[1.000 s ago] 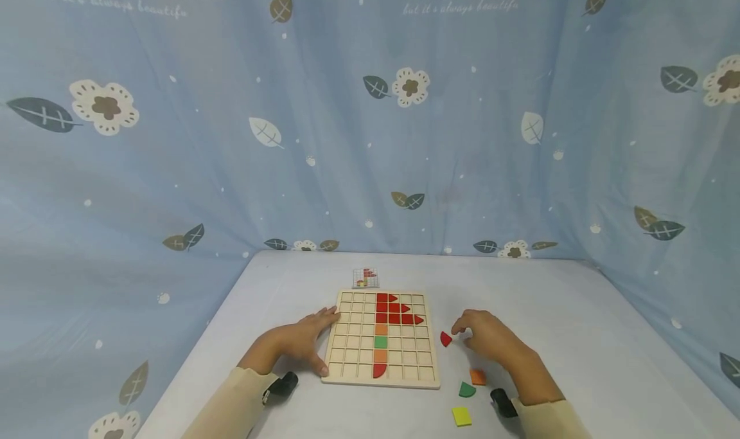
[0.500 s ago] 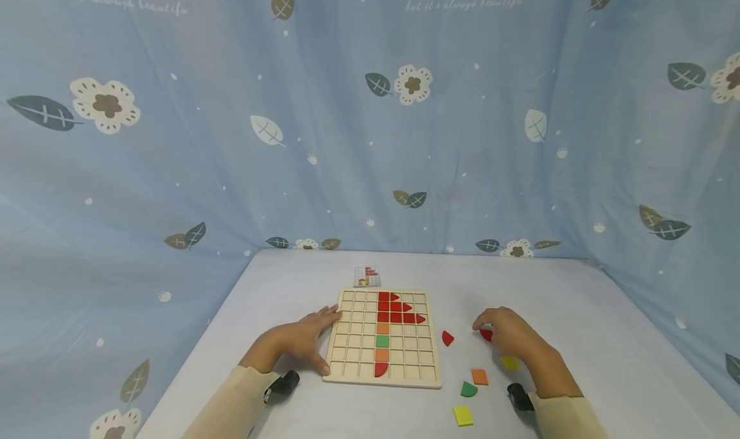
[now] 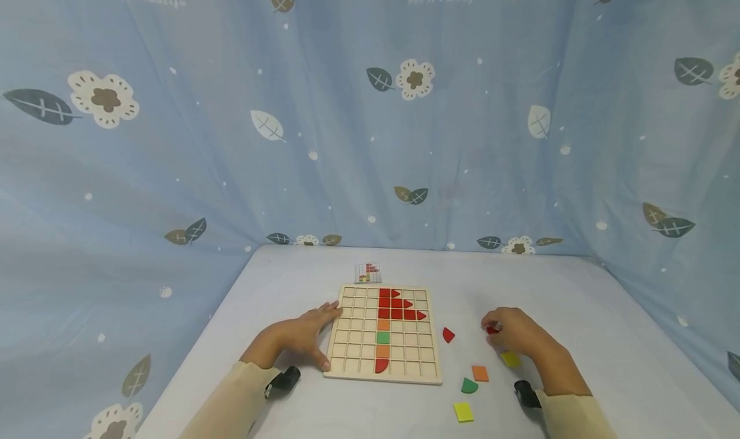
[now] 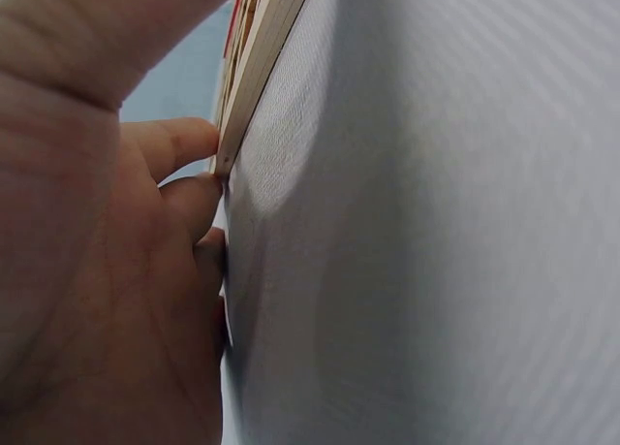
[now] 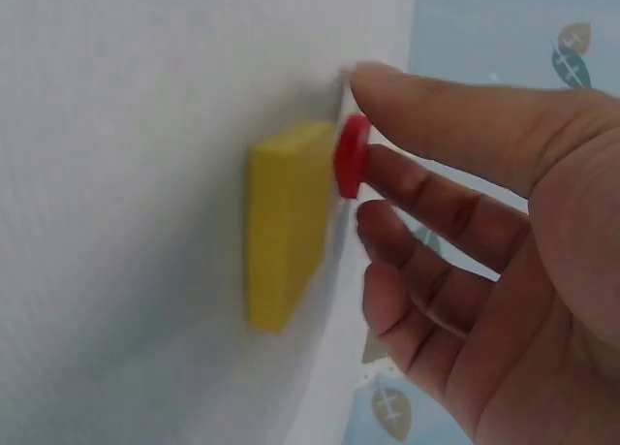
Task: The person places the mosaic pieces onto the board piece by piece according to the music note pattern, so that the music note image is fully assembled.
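A pale wooden grid board point(image 3: 352, 349) lies on the table, with red, orange and green pieces set in a column and in rows toward its upper right. My left hand point(image 3: 303, 333) rests along the board's left edge, thumb and fingers spread; in the left wrist view its fingertips touch the board's side point(image 4: 254, 77). To the board's right, my right hand point(image 3: 517, 331) pinches a small red piece point(image 5: 351, 156) between thumb and index finger. The fingers partly cover that piece, so its full shape is hidden. Just beside it lies a yellow square block point(image 5: 286, 227).
A small pattern card point(image 3: 367, 273) lies behind the board. Right of the board are a red quarter-circle point(image 3: 448, 335), an orange square point(image 3: 480, 373), a green quarter-circle point(image 3: 469, 385) and another yellow square point(image 3: 464, 412). A blue patterned curtain point(image 3: 370, 137) surrounds the table.
My right hand has moved rightward, away from the red quarter-circle by the board, and has taken hold of another red piece farther right. The left hand has stayed at the board's edge.
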Demonstrator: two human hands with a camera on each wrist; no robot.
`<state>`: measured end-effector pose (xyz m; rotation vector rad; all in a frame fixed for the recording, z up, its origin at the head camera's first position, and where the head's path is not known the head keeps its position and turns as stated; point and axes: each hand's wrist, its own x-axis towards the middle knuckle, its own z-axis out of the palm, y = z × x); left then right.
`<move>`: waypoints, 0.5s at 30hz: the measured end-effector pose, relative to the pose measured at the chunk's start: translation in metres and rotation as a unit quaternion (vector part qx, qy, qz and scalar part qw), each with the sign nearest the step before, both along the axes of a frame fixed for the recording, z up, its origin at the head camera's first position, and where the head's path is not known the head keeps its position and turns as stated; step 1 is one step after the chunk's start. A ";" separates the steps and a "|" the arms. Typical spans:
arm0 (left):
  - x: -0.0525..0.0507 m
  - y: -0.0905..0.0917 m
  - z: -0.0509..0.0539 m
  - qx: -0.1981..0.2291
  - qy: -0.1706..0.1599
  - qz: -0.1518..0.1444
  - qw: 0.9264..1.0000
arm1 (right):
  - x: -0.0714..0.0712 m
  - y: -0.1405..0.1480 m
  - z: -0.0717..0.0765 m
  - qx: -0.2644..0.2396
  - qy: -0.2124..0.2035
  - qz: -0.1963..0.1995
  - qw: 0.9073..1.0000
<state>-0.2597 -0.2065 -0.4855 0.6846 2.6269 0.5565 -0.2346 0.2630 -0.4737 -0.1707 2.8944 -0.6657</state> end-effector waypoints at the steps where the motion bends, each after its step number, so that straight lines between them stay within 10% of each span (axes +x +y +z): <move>1: 0.000 0.000 0.000 0.001 0.000 0.000 1.000 | 0.000 0.001 0.000 0.003 -0.005 -0.005 1.000; 15: -0.001 0.000 -0.002 -0.004 0.007 -0.003 1.000 | -0.002 0.003 0.000 0.005 -0.023 -0.015 1.000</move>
